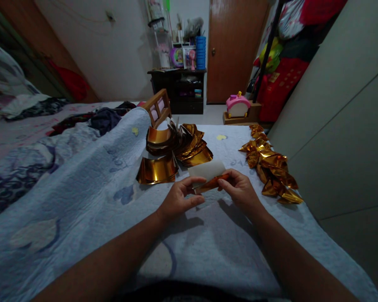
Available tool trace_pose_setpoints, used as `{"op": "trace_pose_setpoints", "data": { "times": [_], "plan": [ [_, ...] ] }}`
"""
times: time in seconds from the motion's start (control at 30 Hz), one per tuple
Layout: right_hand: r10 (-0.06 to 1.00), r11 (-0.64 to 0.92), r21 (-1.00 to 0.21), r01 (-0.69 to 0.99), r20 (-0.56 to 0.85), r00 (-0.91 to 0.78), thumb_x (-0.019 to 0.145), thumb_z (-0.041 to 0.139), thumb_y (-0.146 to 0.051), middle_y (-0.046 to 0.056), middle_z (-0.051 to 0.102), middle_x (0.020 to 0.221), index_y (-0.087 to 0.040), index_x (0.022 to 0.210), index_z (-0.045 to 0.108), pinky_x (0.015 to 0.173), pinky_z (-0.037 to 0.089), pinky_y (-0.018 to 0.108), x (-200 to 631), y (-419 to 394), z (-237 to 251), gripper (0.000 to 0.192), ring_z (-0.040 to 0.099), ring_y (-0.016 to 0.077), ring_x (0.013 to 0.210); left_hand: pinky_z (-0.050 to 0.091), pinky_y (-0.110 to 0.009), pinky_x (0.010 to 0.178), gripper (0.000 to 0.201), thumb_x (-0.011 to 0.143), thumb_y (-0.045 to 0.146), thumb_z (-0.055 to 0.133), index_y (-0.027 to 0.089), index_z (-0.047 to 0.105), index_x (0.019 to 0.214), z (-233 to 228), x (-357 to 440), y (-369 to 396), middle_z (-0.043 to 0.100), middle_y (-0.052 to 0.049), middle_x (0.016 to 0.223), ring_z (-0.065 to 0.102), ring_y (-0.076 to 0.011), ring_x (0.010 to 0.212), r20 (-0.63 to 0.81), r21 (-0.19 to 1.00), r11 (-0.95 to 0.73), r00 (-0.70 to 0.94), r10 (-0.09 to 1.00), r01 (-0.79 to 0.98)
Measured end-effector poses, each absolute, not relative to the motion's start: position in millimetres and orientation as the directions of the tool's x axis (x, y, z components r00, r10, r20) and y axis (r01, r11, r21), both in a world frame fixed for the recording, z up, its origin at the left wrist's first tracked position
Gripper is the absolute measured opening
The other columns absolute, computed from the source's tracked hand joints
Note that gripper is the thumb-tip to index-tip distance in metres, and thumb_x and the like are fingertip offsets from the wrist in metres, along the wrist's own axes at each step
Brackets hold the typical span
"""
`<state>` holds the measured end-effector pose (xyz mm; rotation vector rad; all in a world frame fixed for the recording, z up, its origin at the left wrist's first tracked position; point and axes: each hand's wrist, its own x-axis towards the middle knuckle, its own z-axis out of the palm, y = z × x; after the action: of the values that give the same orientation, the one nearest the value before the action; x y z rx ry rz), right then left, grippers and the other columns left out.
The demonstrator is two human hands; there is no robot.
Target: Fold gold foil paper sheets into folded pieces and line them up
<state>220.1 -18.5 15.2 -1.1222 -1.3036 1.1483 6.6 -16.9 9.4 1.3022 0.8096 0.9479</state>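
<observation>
Between my hands, above the bed, is a sheet of gold foil paper (209,170), white side showing at the back and its near edge rolled or folded over to the gold side. My right hand (239,188) pinches the right end of the fold between thumb and fingers. At the left end, the fingers of my left hand (184,195) curl against the sheet, with the thumb lower down. Just beyond lie fanned stacks of gold foil sheets (159,168). Folded gold foil pieces (267,165) form a heap along the bed's right side.
A pale blue quilted cover (113,222) with heart shapes lies under everything. A wooden frame (157,107) stands behind the stacks. Past the bed's far edge are a pink toy (237,105), a dark cabinet (179,90) and a door (233,50). A pale panelled surface (349,138) rises at the right.
</observation>
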Motion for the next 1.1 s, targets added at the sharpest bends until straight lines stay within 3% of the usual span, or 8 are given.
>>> {"op": "trace_pose_setpoints", "data": {
  "times": [0.27,0.43,0.53,0.7,0.9,1.1],
  "plan": [
    [0.992,0.112,-0.993,-0.032,0.114,-0.059,0.076,0.074,-0.034,-0.004,0.058,0.068,-0.022,0.082,0.056,0.058,0.045,0.026,215,-18,10,0.023,0.056,0.0132,0.062,0.052,-0.025,0.068,0.016,0.074,0.026,0.080,0.017,0.073,0.086,13,16,-15,0.069,-0.002,0.078,0.063,-0.0140,0.070,0.025,0.995,-0.002,0.236,0.971,-0.100],
    [0.993,0.101,-0.975,-0.197,0.112,-0.046,0.071,0.077,-0.029,-0.002,0.067,0.094,-0.029,0.112,0.044,0.062,0.051,0.027,210,-17,9,0.052,0.064,0.0155,0.074,0.051,-0.024,0.064,0.013,0.073,0.023,0.079,0.017,0.072,0.082,14,17,-13,0.066,-0.001,0.074,0.061,-0.0130,0.066,0.023,0.991,0.007,0.225,0.974,-0.133],
    [0.993,0.078,-0.973,-0.215,0.094,-0.066,0.071,0.077,-0.029,-0.001,0.067,0.096,-0.030,0.122,0.038,0.060,0.051,0.026,211,-17,9,0.064,0.065,0.0164,0.075,0.053,-0.024,0.066,0.014,0.073,0.023,0.079,0.017,0.070,0.083,14,18,-13,0.066,0.000,0.077,0.061,-0.0124,0.068,0.037,0.987,0.000,0.228,0.973,-0.162],
    [0.989,0.029,-0.977,-0.210,0.058,-0.133,0.073,0.078,-0.035,0.001,0.067,0.096,-0.025,0.115,0.052,0.059,0.049,0.026,215,-17,11,0.050,0.062,0.0159,0.075,0.053,-0.024,0.065,0.016,0.073,0.022,0.078,0.017,0.068,0.085,13,18,-13,0.066,0.001,0.080,0.061,-0.0120,0.069,0.059,0.983,-0.022,0.203,0.977,-0.180],
    [0.985,0.064,-0.996,-0.063,0.073,-0.155,0.080,0.070,-0.040,-0.001,0.062,0.073,-0.019,0.089,0.066,0.059,0.046,0.027,218,-19,17,0.023,0.055,0.0135,0.063,0.053,-0.022,0.064,0.018,0.076,0.021,0.076,0.018,0.063,0.089,10,16,-11,0.066,0.001,0.083,0.062,-0.0109,0.070,0.084,0.984,-0.046,0.222,0.972,-0.171],
    [0.992,0.085,-0.996,-0.004,0.085,-0.094,0.079,0.069,-0.037,-0.002,0.059,0.066,-0.018,0.085,0.066,0.057,0.042,0.027,217,-20,15,0.019,0.052,0.0131,0.059,0.054,-0.023,0.065,0.060,0.076,0.021,0.079,0.025,0.042,0.123,11,18,-12,0.073,-0.001,0.097,0.067,-0.0146,0.079,0.023,0.974,0.038,0.265,0.964,-0.225]
  ]
}}
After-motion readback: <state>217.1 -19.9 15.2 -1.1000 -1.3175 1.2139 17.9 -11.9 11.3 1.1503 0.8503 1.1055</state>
